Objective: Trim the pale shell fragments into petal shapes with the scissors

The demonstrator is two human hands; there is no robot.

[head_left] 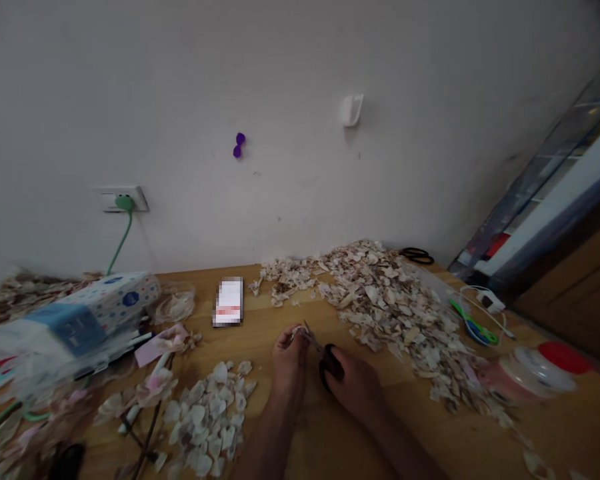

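Over the wooden table, my left hand (289, 353) pinches a small white petal-like piece (301, 330) between its fingertips. My right hand (354, 381) grips black-handled scissors (331, 368), and their blades reach up to the piece at the left fingertips. Whether the blades touch it is too small to tell. Left of my left arm lies a spread of pale petal-like pieces (210, 417). To the right of both hands, a large heap of dry whitish and brownish flakes (395, 300) stretches along the table.
A phone (229, 302) lies near the wall. At left are a tissue pack (100, 310) and pinkish flowers on stems (155, 387). A red-lidded clear jar (535, 373), a white charger with cable (490, 301) and another pair of black-handled scissors (417, 256) are at right.
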